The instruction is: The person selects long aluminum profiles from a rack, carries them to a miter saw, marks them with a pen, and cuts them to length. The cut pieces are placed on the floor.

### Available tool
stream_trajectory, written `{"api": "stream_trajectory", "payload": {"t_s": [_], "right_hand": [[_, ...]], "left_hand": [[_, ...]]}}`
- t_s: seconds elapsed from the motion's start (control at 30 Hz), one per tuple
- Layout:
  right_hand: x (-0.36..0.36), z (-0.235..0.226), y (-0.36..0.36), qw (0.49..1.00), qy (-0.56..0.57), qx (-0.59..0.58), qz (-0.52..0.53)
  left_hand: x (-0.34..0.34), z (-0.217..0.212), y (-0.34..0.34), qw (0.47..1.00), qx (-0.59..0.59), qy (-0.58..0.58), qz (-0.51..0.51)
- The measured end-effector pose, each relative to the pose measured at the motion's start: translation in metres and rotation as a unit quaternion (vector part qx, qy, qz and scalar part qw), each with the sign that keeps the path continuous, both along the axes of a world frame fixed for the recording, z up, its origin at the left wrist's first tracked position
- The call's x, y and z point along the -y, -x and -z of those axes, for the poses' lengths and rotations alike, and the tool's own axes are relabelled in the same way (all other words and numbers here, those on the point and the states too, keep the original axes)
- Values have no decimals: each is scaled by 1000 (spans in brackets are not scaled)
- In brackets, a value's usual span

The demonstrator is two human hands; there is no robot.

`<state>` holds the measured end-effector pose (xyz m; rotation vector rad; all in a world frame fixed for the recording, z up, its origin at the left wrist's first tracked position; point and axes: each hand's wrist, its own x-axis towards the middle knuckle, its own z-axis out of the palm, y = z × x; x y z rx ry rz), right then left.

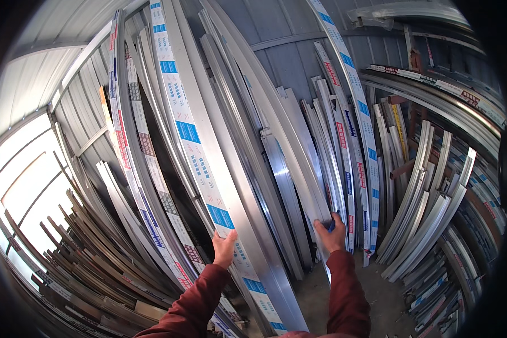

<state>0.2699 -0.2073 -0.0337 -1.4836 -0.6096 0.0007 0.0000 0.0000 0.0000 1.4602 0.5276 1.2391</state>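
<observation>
Two long metal profiles lean upright in front of me. The left one, a wide aluminium profile (185,130) with white and blue protective film along one face, has my left hand (224,249) closed on its left edge, thumb and fingers over the film. To the right, my right hand (331,235) grips the lower part of a bare silver aluminium profile (276,104). A slim blue thing (333,221), perhaps a pen, shows between that hand's fingers. The fingertips behind each profile are hidden. Both forearms wear dark red sleeves.
Many metal profiles (327,141) lean on the grey corrugated wall (287,56). Brownish lengths (96,265) crowd the left, near a bright opening (22,174). On the right, a rack (414,56) holds lengths lying flat, with short offcuts (428,225) below. Concrete floor (377,293) shows between.
</observation>
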Motion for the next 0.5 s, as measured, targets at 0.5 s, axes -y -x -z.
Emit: {"api": "stream_trajectory", "payload": {"t_s": [0.5], "right_hand": [[7, -15, -27, 1000, -11, -2, -7]], "left_hand": [[1, -5, 1, 1000, 5, 4, 1]]}}
